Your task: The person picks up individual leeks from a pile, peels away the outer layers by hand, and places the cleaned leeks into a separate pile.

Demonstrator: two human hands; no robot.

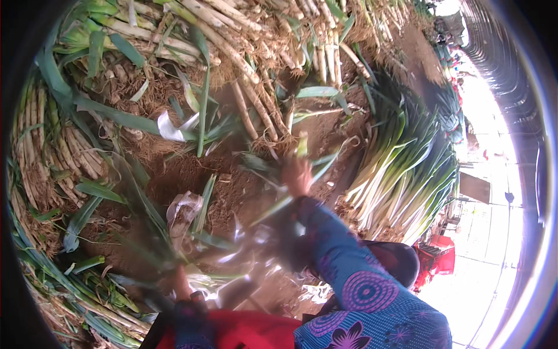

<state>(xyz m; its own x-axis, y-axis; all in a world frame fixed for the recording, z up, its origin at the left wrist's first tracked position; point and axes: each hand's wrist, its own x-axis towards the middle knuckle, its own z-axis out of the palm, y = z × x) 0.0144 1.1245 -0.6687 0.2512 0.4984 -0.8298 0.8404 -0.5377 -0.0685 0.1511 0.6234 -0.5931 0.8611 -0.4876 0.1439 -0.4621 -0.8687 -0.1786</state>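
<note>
My left hand (182,284) is low in the picture, blurred and partly cut off by its dark cuff. It appears closed round a leek, whose smeared green leaves (152,212) slant up and to the left from it. My right hand (297,174) reaches forward over the soil, in a blue and purple patterned sleeve (354,267). Motion smears its fingers. A short pale green leek piece (302,143) shows just beyond the fingertips; whether the hand holds it is unclear. Loose leek leaves (270,210) and pale peelings (218,284) lie between my hands.
Heaped leeks with brown roots (232,43) lie at the far side, and more leeks (40,151) line the left. A row of leeks with white stems and green tops (407,168) lies on the right. Beyond it stands something red (439,256). Torn leaves litter the brown soil (174,168).
</note>
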